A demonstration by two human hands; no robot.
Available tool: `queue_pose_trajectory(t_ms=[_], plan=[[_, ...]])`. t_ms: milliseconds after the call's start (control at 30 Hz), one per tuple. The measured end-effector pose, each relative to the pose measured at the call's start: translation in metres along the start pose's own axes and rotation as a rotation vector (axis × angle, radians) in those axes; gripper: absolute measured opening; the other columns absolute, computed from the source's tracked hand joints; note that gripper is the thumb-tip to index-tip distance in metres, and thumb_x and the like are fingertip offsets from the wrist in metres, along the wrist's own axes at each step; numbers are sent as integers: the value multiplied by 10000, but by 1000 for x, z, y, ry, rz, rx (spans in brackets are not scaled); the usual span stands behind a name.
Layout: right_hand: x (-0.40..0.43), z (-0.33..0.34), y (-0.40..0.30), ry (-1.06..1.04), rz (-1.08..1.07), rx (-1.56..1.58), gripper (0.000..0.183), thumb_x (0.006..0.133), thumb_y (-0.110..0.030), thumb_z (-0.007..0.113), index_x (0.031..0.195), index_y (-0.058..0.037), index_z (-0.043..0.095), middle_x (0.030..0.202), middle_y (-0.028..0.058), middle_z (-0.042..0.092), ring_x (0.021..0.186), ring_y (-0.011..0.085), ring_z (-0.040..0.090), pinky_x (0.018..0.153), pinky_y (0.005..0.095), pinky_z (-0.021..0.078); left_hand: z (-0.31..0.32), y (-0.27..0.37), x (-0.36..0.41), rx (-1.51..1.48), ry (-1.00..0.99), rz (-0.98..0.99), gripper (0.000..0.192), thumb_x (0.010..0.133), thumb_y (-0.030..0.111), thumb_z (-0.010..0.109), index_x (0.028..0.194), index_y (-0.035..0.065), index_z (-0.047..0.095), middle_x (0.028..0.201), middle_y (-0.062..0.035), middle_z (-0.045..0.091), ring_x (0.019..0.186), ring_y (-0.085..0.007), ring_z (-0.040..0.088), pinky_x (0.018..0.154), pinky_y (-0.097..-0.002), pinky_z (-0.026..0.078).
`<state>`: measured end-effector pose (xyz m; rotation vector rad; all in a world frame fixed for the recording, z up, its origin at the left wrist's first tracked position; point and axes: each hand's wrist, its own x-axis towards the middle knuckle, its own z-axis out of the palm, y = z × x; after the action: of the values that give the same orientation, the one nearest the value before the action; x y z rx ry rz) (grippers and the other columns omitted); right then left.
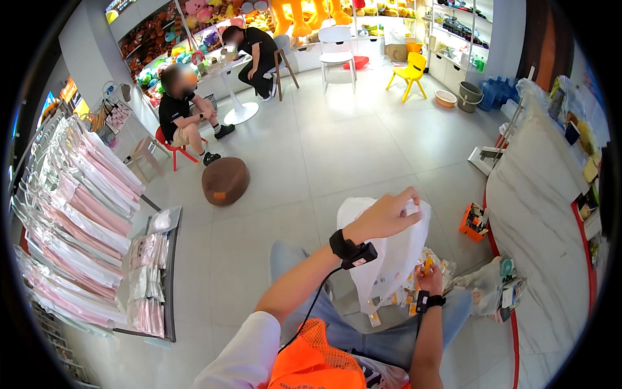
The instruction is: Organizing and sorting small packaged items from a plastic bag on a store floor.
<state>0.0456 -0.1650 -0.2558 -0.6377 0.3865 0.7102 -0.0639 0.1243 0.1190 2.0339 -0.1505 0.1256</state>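
Note:
My left hand [388,216] is over a white plastic bag [357,214], its fingers bent near the bag's upper right edge. Whether they pinch the plastic I cannot tell. Lower right, my right hand [430,278] grips a small orange item [428,265], partly covered by the fingers. Beneath and beside the bag, many small white-and-orange packets [401,295] lie in a heap on the floor. One packet [373,318] rests a little apart, in front of the bag. Both wrists wear black straps with small devices. The bag and hands hide part of the heap.
An orange box of small items [474,222] and a filled clear bag [491,287] stand by the marble-patterned counter [539,194]. A brown pouf [226,181] sits ahead left, near two seated people. A rack of pink and white garments [92,194] lines the left.

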Motion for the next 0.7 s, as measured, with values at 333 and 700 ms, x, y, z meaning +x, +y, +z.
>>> queue_pose_trajectory(t_ms=[333, 700], plan=[[-13, 1, -13, 67, -11, 55, 194, 960, -266, 539, 1021, -102, 625, 846, 56, 616, 735, 175, 580, 594, 298, 455, 62, -211, -6, 404, 177, 24, 356, 865, 68, 572, 1214, 48, 503, 774, -200, 615, 750, -379, 655, 710, -464, 501], [-47, -1, -32, -78, -109, 102, 193, 992, -193, 544, 1136, -73, 587, 1057, 63, 644, 837, 191, 592, 676, 315, 479, 16, -269, -11, 79, 9, -439, 247, 916, 231, 612, 1032, 13, 606, 818, -97, 738, 748, -167, 714, 701, -305, 529]])
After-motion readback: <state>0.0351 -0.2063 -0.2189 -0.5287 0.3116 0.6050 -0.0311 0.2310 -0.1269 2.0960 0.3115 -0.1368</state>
